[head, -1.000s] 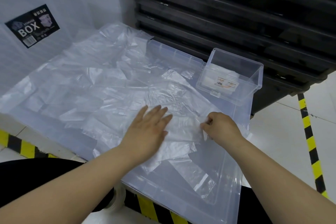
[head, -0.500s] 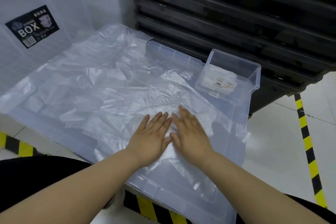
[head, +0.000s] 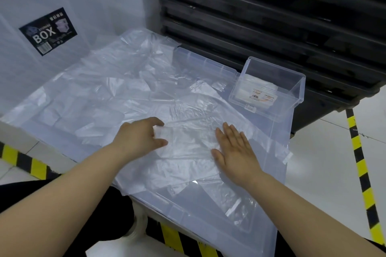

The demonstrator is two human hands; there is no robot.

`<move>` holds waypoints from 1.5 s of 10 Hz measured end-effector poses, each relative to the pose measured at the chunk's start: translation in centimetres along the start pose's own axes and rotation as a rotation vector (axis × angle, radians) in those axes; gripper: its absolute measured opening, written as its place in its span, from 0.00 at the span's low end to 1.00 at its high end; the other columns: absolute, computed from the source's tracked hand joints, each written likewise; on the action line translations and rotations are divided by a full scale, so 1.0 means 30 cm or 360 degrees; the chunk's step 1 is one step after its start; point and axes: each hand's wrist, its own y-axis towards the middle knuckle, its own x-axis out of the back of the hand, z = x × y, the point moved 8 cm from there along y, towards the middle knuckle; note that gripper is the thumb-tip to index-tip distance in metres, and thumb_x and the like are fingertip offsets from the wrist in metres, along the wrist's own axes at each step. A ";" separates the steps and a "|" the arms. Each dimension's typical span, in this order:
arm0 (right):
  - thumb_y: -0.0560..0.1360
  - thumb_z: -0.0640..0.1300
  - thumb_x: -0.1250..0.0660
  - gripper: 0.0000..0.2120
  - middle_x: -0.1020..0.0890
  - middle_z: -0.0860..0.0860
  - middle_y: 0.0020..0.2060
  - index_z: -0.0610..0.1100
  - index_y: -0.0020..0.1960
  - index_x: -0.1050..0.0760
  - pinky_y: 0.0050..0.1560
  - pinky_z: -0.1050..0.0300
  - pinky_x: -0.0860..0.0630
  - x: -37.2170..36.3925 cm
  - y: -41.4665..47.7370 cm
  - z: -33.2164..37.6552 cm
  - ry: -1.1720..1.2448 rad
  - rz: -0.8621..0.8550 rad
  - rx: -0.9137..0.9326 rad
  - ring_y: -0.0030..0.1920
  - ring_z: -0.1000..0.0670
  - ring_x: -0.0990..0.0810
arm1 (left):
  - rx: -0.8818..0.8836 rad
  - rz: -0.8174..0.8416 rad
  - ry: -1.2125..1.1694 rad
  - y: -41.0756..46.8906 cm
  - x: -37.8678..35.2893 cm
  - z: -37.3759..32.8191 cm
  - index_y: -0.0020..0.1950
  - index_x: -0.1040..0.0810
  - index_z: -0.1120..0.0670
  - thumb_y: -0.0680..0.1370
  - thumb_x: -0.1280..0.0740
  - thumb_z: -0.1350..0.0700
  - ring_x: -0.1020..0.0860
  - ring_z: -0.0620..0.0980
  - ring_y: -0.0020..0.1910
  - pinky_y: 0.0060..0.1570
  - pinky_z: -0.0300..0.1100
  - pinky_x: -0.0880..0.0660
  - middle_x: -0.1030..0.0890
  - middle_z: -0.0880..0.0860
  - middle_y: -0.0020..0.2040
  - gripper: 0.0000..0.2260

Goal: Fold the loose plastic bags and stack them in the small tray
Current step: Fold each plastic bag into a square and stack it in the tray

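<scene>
Several loose clear plastic bags (head: pixel 108 94) lie spread over a large translucent lid (head: pixel 277 177). One bag (head: pixel 188 131) lies flat in front of me. My left hand (head: pixel 140 137) pinches its folded left edge between thumb and fingers. My right hand (head: pixel 236 152) presses flat on its right part, fingers straight. The small clear tray (head: pixel 292 98) stands at the lid's far right corner, with folded white bags (head: pixel 261 83) inside.
Stacked black crates (head: pixel 271 16) rise behind the tray. A white storage box with a "BOX" label (head: pixel 48 31) stands at the left. Yellow and black floor tape (head: pixel 359 152) runs along the right and the near edge.
My hands, side by side half a second ago, have moved apart. The left hand has curled onto the bag's left edge; the right slid rightward and lies flat.
</scene>
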 end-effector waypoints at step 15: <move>0.62 0.65 0.72 0.45 0.60 0.50 0.75 0.50 0.76 0.58 0.65 0.62 0.71 0.014 -0.002 -0.009 0.0015 0.0013 0.0132 0.75 0.52 0.63 | -0.0264 0.0442 0.0012 0.047 -0.061 -0.191 0.41 0.24 0.53 0.74 0.32 0.52 0.29 0.47 0.43 0.43 0.37 0.34 0.29 0.46 0.37 0.06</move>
